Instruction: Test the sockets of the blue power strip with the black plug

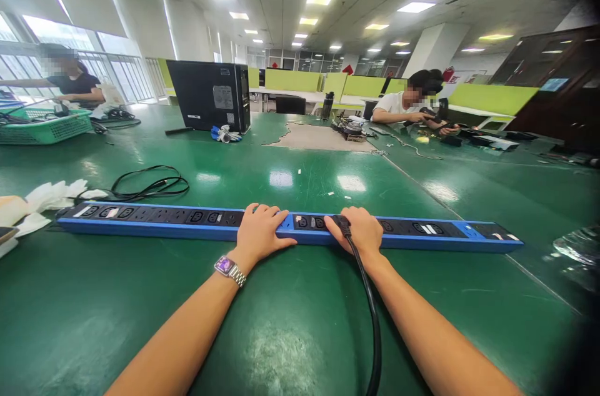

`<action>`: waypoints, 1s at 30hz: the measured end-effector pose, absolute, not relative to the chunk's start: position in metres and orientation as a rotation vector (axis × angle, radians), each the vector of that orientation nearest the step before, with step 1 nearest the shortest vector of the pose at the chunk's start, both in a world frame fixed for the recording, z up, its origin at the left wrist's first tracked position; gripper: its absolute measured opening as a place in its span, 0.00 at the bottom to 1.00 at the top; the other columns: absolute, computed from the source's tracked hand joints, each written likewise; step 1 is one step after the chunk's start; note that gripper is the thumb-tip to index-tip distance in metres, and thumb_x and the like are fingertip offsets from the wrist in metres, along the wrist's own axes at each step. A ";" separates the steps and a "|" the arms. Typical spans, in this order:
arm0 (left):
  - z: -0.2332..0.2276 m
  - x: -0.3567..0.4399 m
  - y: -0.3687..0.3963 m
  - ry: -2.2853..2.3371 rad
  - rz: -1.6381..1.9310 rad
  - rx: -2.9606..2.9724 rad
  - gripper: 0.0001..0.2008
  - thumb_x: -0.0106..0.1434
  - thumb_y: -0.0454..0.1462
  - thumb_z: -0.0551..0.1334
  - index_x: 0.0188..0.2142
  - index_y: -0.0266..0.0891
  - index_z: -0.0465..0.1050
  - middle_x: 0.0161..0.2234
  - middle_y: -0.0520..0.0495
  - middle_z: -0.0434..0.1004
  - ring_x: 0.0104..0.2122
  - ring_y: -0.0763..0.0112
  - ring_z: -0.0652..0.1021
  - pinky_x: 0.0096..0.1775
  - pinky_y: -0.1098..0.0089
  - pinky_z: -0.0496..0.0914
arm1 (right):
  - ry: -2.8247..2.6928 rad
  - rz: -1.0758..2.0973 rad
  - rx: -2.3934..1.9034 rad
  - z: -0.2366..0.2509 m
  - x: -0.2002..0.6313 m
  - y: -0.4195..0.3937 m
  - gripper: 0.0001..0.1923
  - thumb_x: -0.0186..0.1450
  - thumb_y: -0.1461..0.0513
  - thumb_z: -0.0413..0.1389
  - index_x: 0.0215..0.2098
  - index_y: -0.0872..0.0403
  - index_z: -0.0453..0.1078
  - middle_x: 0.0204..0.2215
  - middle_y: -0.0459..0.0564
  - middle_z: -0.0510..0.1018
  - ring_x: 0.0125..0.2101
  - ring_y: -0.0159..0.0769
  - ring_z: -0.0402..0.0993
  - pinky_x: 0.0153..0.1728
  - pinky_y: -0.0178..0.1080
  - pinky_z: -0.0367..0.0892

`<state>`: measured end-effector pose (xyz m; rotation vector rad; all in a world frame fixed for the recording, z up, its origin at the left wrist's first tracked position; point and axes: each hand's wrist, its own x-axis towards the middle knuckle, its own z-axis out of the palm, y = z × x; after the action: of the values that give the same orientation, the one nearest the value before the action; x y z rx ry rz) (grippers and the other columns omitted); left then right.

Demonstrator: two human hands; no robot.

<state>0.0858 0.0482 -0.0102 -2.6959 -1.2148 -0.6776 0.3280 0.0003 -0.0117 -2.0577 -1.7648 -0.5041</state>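
One long, blue-and-black, bar-shaped power strip [307, 237]: lay well short of the far edge of the glossy green surface [300, 315]. My left hand [259, 231]: grip clasped the strip's middle. My right hand [362, 233]: grip held a black corded plug [344, 225] against it.

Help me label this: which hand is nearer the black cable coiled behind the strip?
Left. The left hand rests on the blue power strip, to the right of the coiled cable; the right hand is farther right along the strip, holding a black plug.
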 end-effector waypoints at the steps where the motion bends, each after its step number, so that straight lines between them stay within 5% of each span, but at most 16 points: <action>1: -0.010 0.086 0.048 -1.217 -0.678 -2.694 0.30 0.54 0.57 0.66 0.52 0.46 0.73 0.48 0.45 0.78 0.48 0.55 0.74 0.56 0.51 0.59 | -1.742 -0.503 -2.044 -0.013 0.328 0.000 0.24 0.64 0.45 0.49 0.21 0.53 0.65 0.24 0.48 0.73 0.29 0.35 0.65 0.27 0.36 0.47; 7: -0.010 0.087 0.047 -1.263 -0.691 -2.685 0.30 0.53 0.57 0.67 0.51 0.45 0.73 0.48 0.47 0.78 0.48 0.56 0.74 0.53 0.53 0.60 | -1.622 -0.485 -1.897 -0.014 0.326 -0.001 0.23 0.62 0.45 0.51 0.18 0.52 0.63 0.20 0.46 0.69 0.26 0.33 0.62 0.25 0.34 0.47; 13: -0.009 0.088 0.047 -1.272 -0.642 -2.710 0.31 0.53 0.57 0.67 0.52 0.46 0.72 0.49 0.47 0.78 0.48 0.55 0.73 0.52 0.54 0.61 | -1.061 -0.242 -1.606 0.000 0.339 0.010 0.28 0.67 0.49 0.35 0.13 0.48 0.55 0.13 0.41 0.57 0.19 0.31 0.53 0.20 0.35 0.52; 17: -0.010 0.087 0.045 -1.238 -0.706 -2.709 0.31 0.56 0.57 0.65 0.53 0.44 0.71 0.51 0.45 0.76 0.50 0.56 0.73 0.53 0.54 0.61 | -1.121 0.021 -1.593 -0.004 0.319 -0.001 0.25 0.62 0.44 0.51 0.17 0.51 0.57 0.15 0.41 0.62 0.20 0.31 0.59 0.23 0.34 0.55; 21: -0.013 0.083 0.045 -1.022 -0.937 -2.764 0.30 0.60 0.54 0.62 0.56 0.41 0.68 0.50 0.45 0.77 0.49 0.59 0.74 0.53 0.56 0.60 | -1.483 -0.017 -1.611 -0.012 0.279 -0.014 0.25 0.60 0.40 0.52 0.23 0.52 0.64 0.21 0.45 0.71 0.24 0.33 0.65 0.27 0.35 0.57; 30: -0.018 0.083 0.044 -0.640 -0.987 -2.831 0.19 0.66 0.44 0.56 0.55 0.43 0.69 0.43 0.45 0.78 0.41 0.62 0.75 0.45 0.61 0.64 | -1.943 -0.333 -1.505 -0.019 0.266 -0.013 0.28 0.62 0.37 0.50 0.26 0.52 0.65 0.23 0.48 0.72 0.27 0.36 0.65 0.30 0.38 0.52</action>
<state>0.0832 0.0439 -0.0183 -2.8308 -0.6404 -0.9873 0.2659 -0.0128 -0.0188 -1.5054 -1.9434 -0.3326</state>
